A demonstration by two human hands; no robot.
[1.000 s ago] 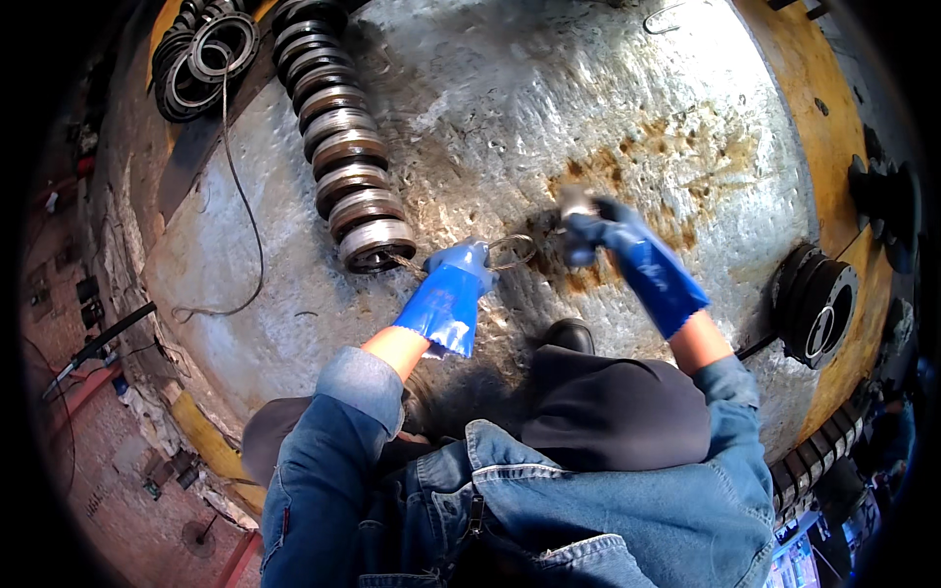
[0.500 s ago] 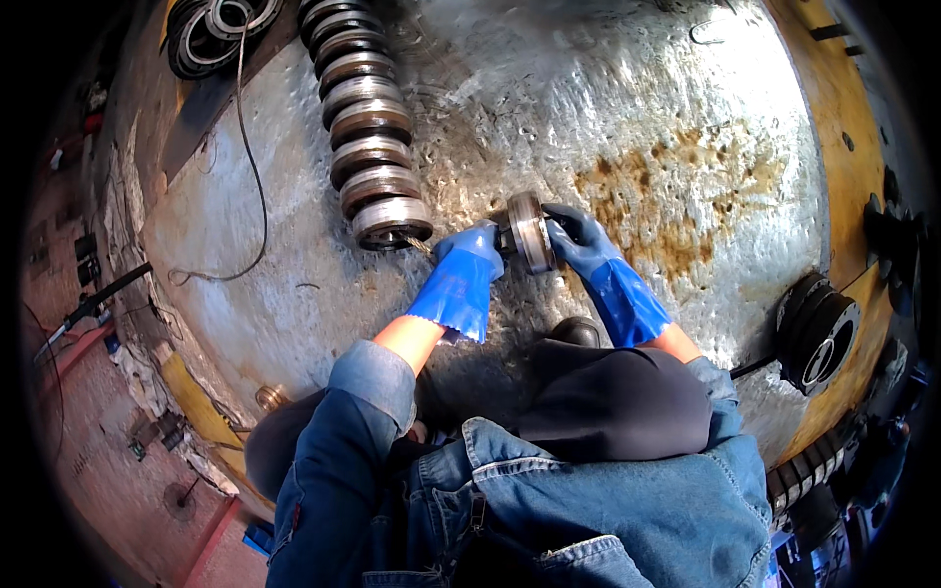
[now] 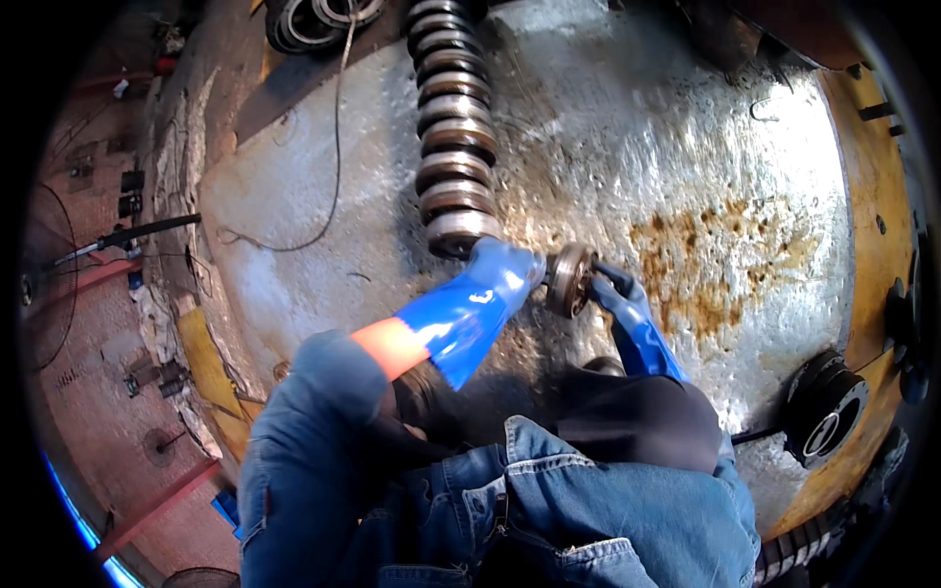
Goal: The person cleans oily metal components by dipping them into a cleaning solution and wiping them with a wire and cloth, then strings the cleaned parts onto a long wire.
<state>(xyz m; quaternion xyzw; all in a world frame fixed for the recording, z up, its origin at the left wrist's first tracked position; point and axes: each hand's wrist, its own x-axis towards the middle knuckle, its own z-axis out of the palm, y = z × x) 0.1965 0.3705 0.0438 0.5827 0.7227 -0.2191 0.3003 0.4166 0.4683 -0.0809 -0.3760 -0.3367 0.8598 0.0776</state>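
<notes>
Two gloved hands are at work above the metal plate. My right hand (image 3: 627, 302), in a blue rubber glove, is closed on a short dark stub at the side of a thick metal roller (image 3: 569, 280), which stands on edge. Between that roller and the near end of a long row of worn metal rings (image 3: 459, 196) is my left hand (image 3: 505, 269), also in a blue glove. Its fingers are curled, with a dark stub of the roller beside them; what they hold is hidden. The left glove covers part of the nearest ring.
Under everything lies a scuffed steel plate (image 3: 314, 284) with a rusty stain (image 3: 696, 274). A thin cable (image 3: 338, 147) curves across its left side. A flanged black ring part (image 3: 825, 412) stands at the right. More rings (image 3: 319, 22) lie at the far left.
The whole view has shifted, so the ring row appears further right. My left hand has come closer to the near ring and now hides the wire rope end. The roller has turned somewhat.
</notes>
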